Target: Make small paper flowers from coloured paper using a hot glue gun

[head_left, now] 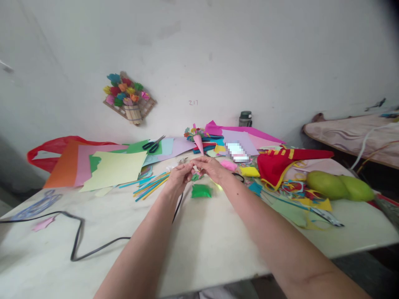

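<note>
My left hand (180, 173) and my right hand (211, 167) meet above the white table (202, 236), fingertips pinched together on a small pale pink paper piece (195, 167). Just below the hands lie a small green paper scrap (195, 177) and a green packet (201, 191). Several coloured paper sticks (151, 185) lie left of my left hand. A pink paper cone with colourful paper flowers (197, 139) stands behind the hands.
Coloured paper sheets (114, 166) and black-handled scissors (153, 144) lie at the back left. A black cable (77, 238) crosses the front left. Red cloth (280, 164), paper strips and two green fruits (339, 185) fill the right. A dark jar (245, 118) stands by the wall.
</note>
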A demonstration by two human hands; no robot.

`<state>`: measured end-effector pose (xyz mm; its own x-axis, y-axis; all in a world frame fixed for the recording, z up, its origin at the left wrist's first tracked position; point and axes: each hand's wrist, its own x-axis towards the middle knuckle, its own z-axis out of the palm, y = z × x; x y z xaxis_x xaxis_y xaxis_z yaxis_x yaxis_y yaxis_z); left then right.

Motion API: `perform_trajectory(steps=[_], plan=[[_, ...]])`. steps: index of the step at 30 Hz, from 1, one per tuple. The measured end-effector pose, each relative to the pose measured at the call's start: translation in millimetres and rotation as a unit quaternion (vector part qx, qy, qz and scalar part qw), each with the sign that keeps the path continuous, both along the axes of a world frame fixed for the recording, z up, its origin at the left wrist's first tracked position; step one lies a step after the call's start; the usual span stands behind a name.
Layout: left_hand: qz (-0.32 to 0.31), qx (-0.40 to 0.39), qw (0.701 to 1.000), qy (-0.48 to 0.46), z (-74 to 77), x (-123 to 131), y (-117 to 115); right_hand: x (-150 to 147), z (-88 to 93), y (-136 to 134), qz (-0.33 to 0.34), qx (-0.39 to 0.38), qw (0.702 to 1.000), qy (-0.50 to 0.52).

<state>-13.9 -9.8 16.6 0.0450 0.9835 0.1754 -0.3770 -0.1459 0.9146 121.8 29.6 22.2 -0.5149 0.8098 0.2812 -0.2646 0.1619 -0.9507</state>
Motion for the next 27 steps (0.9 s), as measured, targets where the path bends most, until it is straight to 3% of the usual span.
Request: perform_trajectory(steps=[8,12,17,22,27], plan=[[-0.024,-0.006,0.999,-0.044,-1.3,6,0,2,3.3,-3,0.021,-0.024,0.999,0.026],[-0.004,-0.03,0.998,-0.058,-2.1,7,1,-1,2.0,-3,-0.013,-0.03,0.999,0.014],[0.022,-0.062,0.993,-0.097,-1.8,11,1,-7,-1.6,-1,-0.058,0.005,0.998,-0.002],[0.043,-0.062,0.99,-0.122,-0.4,15,0,-7,-1.1,-1,-0.126,0.103,0.987,-0.006],[0.057,-0.048,0.989,-0.126,-0.3,14,1,-5,1.7,-6,-0.093,0.102,0.99,-0.028]])
